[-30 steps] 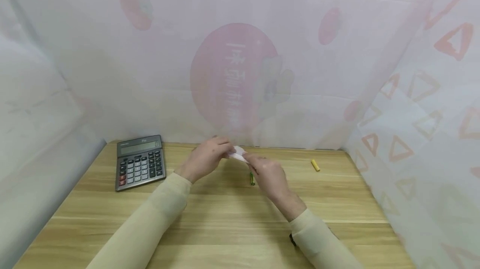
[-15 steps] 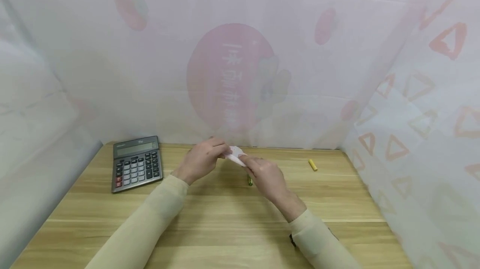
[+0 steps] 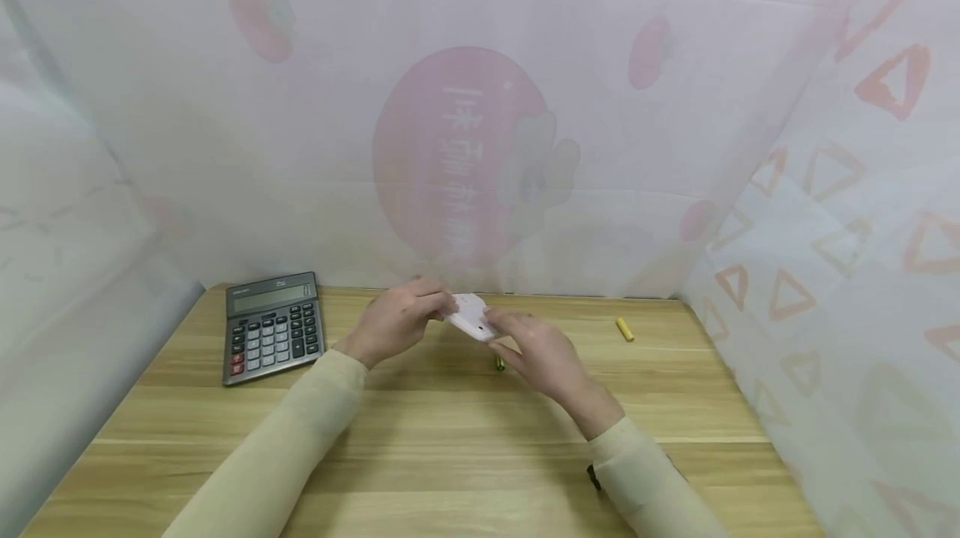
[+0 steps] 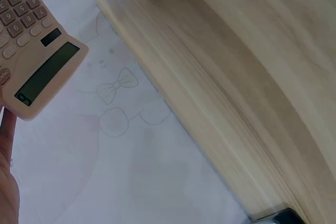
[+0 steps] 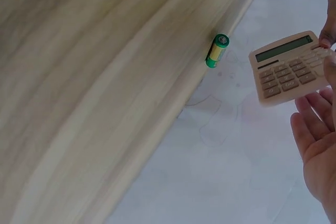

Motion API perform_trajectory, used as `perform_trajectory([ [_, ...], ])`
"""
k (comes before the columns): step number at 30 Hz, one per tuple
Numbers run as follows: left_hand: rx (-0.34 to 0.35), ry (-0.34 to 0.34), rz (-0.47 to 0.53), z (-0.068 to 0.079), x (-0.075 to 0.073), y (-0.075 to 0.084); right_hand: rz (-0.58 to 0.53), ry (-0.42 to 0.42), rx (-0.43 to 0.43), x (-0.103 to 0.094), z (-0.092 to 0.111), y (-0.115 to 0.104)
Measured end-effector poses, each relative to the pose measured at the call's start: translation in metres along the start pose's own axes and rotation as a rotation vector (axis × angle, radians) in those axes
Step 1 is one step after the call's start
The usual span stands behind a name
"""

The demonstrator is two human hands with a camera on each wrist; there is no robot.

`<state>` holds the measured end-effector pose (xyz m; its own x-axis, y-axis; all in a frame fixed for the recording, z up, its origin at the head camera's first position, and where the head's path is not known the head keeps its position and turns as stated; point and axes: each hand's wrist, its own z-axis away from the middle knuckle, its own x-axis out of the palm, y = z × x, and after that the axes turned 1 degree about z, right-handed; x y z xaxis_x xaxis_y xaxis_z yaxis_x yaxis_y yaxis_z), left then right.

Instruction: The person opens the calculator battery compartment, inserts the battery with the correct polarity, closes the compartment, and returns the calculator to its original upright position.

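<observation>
Both hands hold a small pink calculator (image 3: 472,317) just above the far middle of the table. The head view shows its pale back; its keys and display face the wrist cameras, as with the calculator (image 5: 291,69) in the right wrist view. My left hand (image 3: 397,317) grips its left end, and in the left wrist view only part of that hand (image 4: 8,192) shows. My right hand (image 3: 543,355) pinches the right end between thumb and fingers. A green battery (image 3: 500,363) lies on the table below, partly covered by the right hand in the head view.
A larger grey calculator (image 3: 274,327) lies at the table's left back. A small yellow cylinder (image 3: 625,329) is at the right back. Printed white sheeting (image 3: 300,146) walls the wooden table (image 3: 420,455) at the back and both sides.
The pink calculator has tilted, so more of its pale back shows. My right hand has shifted slightly right and its thumb has separated from the fingers. The left hand has edged left.
</observation>
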<state>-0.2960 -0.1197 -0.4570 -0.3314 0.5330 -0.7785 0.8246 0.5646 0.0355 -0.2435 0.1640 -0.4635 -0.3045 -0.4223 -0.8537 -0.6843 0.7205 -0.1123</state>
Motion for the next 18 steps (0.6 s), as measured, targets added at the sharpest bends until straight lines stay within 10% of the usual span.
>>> perform_trajectory([
  [18,0.127,-0.03,0.037,0.017,-0.004,-0.011,-0.013,-0.123,0.086,-0.005,0.011,0.016],
])
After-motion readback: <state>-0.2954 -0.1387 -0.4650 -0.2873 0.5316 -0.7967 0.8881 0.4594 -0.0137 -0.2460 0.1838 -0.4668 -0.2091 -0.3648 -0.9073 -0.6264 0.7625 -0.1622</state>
